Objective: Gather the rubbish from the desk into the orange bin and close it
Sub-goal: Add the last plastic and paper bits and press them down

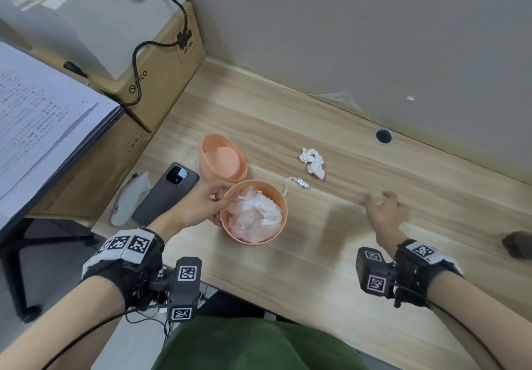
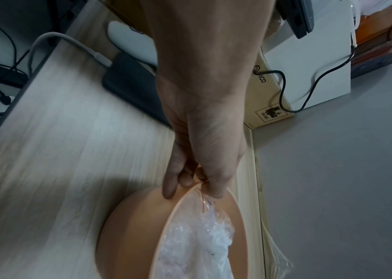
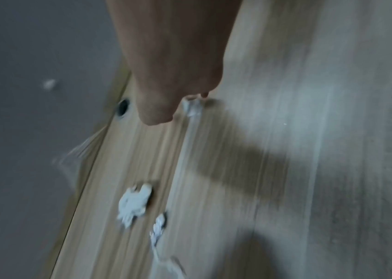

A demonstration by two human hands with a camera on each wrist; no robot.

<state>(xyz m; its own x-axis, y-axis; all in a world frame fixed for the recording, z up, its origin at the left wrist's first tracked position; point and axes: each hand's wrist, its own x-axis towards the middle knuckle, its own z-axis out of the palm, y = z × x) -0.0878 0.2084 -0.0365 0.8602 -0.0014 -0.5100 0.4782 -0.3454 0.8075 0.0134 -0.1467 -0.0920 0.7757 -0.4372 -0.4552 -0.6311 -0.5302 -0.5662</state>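
a: where is the orange bin (image 1: 254,211)?

b: it sits on the tabletop (image 1: 316,269), near the front edge, a bit left of the middle. it is open. a crinkly see-through bag (image 1: 253,215) lines the inside.

a: and the lid (image 1: 223,158)?

b: it stands just behind the bin, tipped on its side, with the hollow part facing us.

a: what is the left hand (image 1: 198,204) doing?

b: it holds the left rim of the bin. in the left wrist view the thumb and fingers (image 2: 170,186) pinch the rim and the edge of the bag together.

a: and the right hand (image 1: 384,209)?

b: it is over the tabletop, to the right of the bin and apart from it. it is blurry. in the head view its grip looks spread and loose. in the right wrist view there is a small white blur by the fingertips, but i cannot tell if the hand holds it.

a: what rubbish is out?

b: a crumpled white tissue (image 1: 312,162) lies far from the bin, up and to the right. a little silver foil ball (image 1: 302,182) with a pale string lies nearer, just right of the bin's rim.

a: anything else?

b: a dark phone (image 1: 165,194) lies left of the bin, beside a white mouse (image 1: 126,202). a cardboard box (image 1: 161,81) stands at the far left.
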